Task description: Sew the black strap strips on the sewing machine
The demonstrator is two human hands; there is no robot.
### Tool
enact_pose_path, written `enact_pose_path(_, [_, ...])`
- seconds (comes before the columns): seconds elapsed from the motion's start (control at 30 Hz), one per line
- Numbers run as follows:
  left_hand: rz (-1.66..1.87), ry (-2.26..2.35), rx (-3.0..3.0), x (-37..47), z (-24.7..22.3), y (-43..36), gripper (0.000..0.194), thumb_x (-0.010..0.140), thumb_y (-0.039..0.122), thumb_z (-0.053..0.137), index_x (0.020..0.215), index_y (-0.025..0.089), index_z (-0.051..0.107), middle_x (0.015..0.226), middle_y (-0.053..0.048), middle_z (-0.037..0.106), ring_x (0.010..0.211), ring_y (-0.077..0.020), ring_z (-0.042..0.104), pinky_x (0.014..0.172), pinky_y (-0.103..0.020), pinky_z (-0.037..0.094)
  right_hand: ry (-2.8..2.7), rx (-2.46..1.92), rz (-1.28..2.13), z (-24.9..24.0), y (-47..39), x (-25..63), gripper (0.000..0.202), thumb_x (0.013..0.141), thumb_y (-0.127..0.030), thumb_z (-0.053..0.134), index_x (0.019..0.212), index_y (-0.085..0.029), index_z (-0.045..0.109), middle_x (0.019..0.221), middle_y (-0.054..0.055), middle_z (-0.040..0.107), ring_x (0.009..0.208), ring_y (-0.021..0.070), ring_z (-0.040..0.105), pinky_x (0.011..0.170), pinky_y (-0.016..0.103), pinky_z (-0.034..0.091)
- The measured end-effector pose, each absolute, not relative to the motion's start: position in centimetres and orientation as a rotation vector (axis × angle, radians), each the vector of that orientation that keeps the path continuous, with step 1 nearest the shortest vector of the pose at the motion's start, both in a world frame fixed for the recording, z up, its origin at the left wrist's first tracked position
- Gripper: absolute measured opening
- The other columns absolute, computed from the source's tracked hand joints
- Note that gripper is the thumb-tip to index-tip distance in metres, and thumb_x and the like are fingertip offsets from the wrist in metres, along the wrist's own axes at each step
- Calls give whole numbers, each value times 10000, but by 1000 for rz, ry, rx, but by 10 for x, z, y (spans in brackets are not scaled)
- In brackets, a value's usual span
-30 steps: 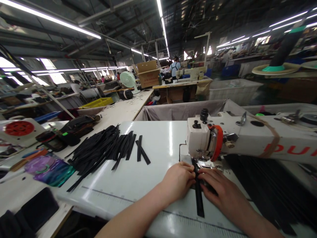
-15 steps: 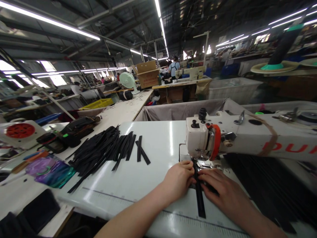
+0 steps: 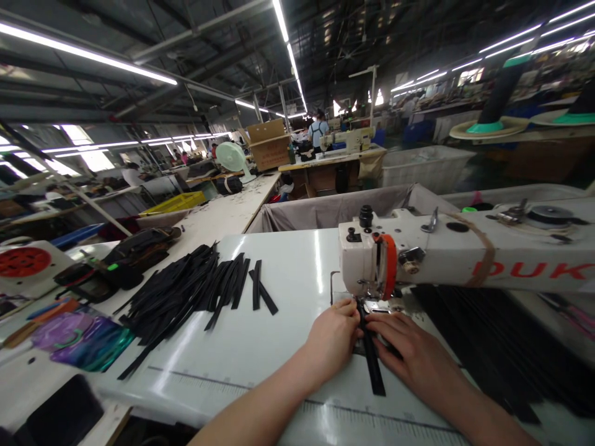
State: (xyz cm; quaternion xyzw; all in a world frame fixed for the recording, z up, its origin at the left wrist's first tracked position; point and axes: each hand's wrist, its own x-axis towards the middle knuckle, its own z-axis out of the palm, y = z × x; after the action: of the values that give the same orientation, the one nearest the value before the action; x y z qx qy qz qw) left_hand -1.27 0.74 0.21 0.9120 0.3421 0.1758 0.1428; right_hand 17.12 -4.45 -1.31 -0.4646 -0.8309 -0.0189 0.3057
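Note:
A black strip (image 3: 373,365) lies lengthwise under the needle area of a white sewing machine (image 3: 432,251), its free end pointing toward me. My left hand (image 3: 335,331) is closed at the strip's left edge, fingertips pinching it close to the presser foot. On the other side my right hand (image 3: 409,347) presses its bent fingers along the strip's right edge, beside the metal guide. Left of the machine, a heap of black strips (image 3: 176,288) rests on the pale tabletop (image 3: 279,347), with two crossed strips (image 3: 261,288) near it.
Long dark strips (image 3: 483,341) spread under the machine arm at the right. A purple and teal pouch (image 3: 83,337) and a dark jar sit at the left. Beyond stand a pale green fan (image 3: 232,157), a cardboard box (image 3: 269,145) and a person (image 3: 318,131).
The view has turned slightly right, so most things appear farther left. The strip's near end sits slightly higher in the picture; both hands keep much the same hold beside the needle.

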Motion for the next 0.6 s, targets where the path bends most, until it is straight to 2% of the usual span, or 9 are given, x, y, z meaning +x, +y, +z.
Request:
enact_pose_path(0.1, [549,1000,2623,-12,2,9,161,907,123,495,867,160,647,994,-90,653,1109,-224,583,1063,-358,458,-2183,-1228,-37,-14,-44,171,238,898,-160,484,1068,-225,636,1075,67,686,1002,223,628,846,388,555])
enact_pose_path(0.27, [542,983,2620,-13,4,10,115,870,131,543,812,157,638,972,-90,658,1079,-223,595,1067,-347,453,-2182,-1148,114,-6,-48,169,188,893,-128,481,955,-223,631,948,43,675,904,190,631,807,333,539])
enact_pose_path(0.43, [553,983,2590,-13,5,10,99,860,130,558,808,177,627,956,-77,666,1079,-224,596,1056,-360,458,-2233,-1086,105,2,-52,168,188,897,-146,501,820,-223,654,845,32,652,818,177,627,747,304,524])
enact_pose_path(0.6, [537,982,2601,-13,6,10,95,863,135,565,798,171,624,970,-88,665,1081,-231,595,1025,-359,479,-2236,-1127,5,-4,-46,171,212,911,-159,481,880,-226,681,856,41,659,827,186,635,737,305,533])
